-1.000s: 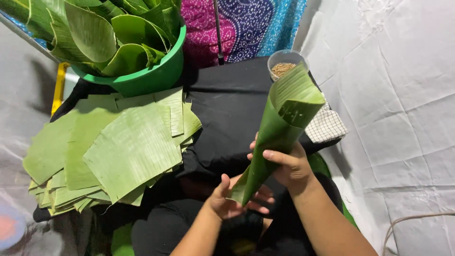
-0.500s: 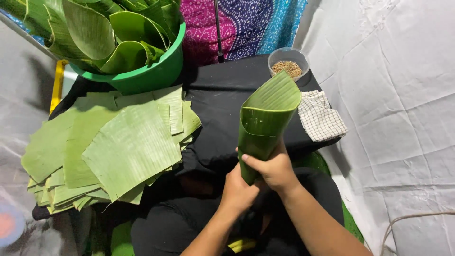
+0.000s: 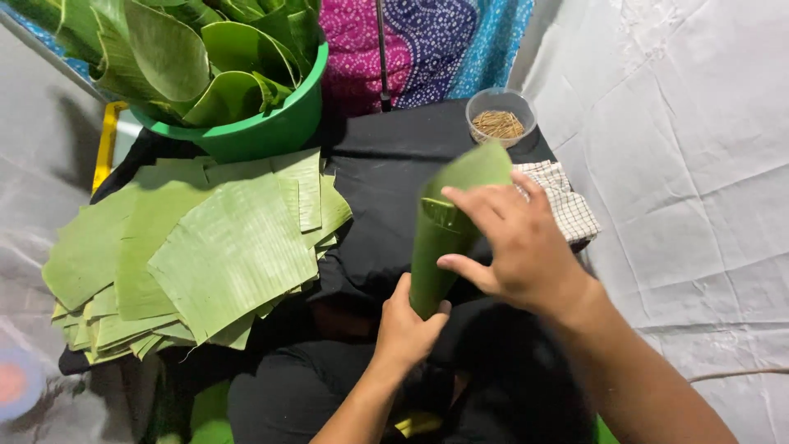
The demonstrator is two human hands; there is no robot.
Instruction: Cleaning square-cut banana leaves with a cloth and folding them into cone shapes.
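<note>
A green banana leaf rolled into a cone point(image 3: 444, 234) stands upright over a black cloth point(image 3: 378, 189) in the head view. My left hand point(image 3: 407, 325) grips the cone's narrow bottom tip. Higher up, my right hand point(image 3: 514, 242) wraps around the wide part, fingers spread over the rim and thumb pressed on the side. The cone's open mouth tilts away from me. A stack of flat cut banana leaf pieces point(image 3: 197, 255) lies to the left of my hands.
A green tub point(image 3: 271, 123) full of rolled leaves stands at the back left. A clear cup of thin sticks point(image 3: 500, 119) sits at the back, a checked cloth point(image 3: 567, 205) beside it. White sheeting point(image 3: 690, 164) covers the right side.
The cone has turned from leaning right to standing upright and lower. My right hand has slid from the cone's lower part up to its rim; my left stays at the tip.
</note>
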